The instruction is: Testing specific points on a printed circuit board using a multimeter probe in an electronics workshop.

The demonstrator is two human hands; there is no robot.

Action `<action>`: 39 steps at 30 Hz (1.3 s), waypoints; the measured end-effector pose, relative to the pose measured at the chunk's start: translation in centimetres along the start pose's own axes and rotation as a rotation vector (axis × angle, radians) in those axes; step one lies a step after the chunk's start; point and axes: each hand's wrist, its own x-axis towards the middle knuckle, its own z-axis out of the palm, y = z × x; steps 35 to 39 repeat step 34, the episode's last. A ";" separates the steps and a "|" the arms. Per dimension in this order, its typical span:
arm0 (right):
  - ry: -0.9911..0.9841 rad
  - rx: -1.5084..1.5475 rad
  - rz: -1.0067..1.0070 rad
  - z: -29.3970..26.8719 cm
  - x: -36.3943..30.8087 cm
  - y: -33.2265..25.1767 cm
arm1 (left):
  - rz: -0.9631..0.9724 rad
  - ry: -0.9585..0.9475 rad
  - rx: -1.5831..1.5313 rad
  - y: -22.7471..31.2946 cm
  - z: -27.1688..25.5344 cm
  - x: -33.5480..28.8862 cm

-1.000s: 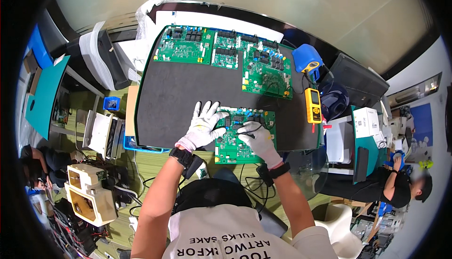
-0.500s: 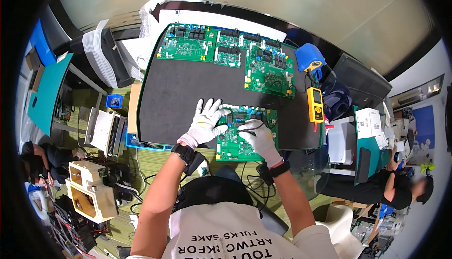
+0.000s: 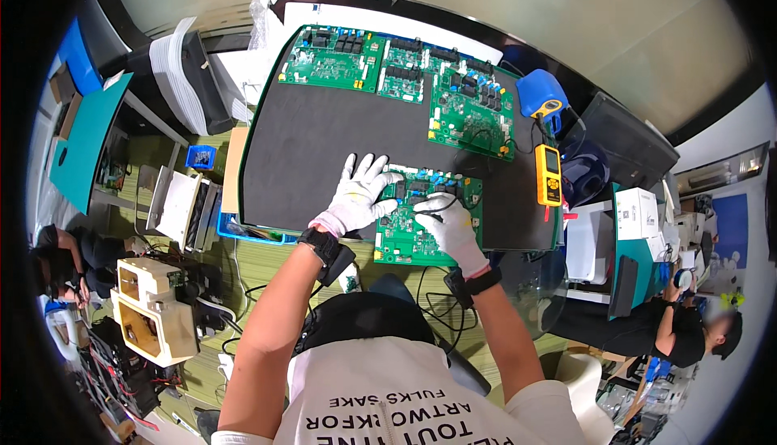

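A green circuit board with black, blue and white parts lies at the near edge of the dark mat. My left hand, in a white glove, is open at the board's left edge, its fingers spread and its thumb and forefinger reaching over the board. Above the board's middle, my gloved right hand is closed in a pinch around a slim dark tool. A thin black cable loops by that hand. The tool's tip and its contact with the board are too small to make out.
Several more green boards line the far side of the black mat. At right sit a blue device and a yellow handheld meter. A person stands at far right; another is at far left.
The whole view has shifted slightly, so the table sits a little higher in it. My left hand stays by the board; my right fingers have shifted slightly over it.
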 end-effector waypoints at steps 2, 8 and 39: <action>-0.010 0.026 0.054 0.0 0.1 -0.3 | -0.003 0.008 0.001 -0.1 0.1 0.0; -0.033 0.027 0.090 -0.1 0.1 -0.3 | -0.024 -0.010 0.012 -0.1 0.3 0.1; -0.190 0.158 0.479 -1.9 -2.8 -5.1 | -0.023 -0.013 0.029 -0.2 0.6 0.1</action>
